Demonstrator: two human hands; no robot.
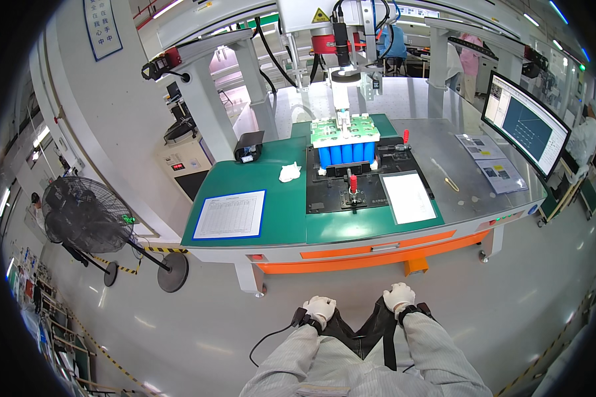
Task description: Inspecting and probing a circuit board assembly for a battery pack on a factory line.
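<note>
My left hand (pixel 320 308), in a white glove, rests on my left knee with its fingers curled, and nothing shows in it. On the other knee lies my right hand (pixel 398 296), gloved the same way, its fingers curled too, and I see no object in it. Both stay apart from the bench. A battery pack of blue cylindrical cells (pixel 346 153) with a green top holder (pixel 324 135) stands upright in a black fixture (pixel 324 197) on the bench. Above it, a machine head (pixel 340 99) reaches down to the pack's top.
Red-handled toggle clamps (pixel 353 185) sit on the fixture. The green mat (pixel 281 228) carries a blue-framed sheet (pixel 230 215), a crumpled white cloth (pixel 289 173) and a black device (pixel 249 147). A white sheet (pixel 409 197), booklets (pixel 493 165) and a monitor (pixel 527 124) are rightward; a fan (pixel 89 215) stands left.
</note>
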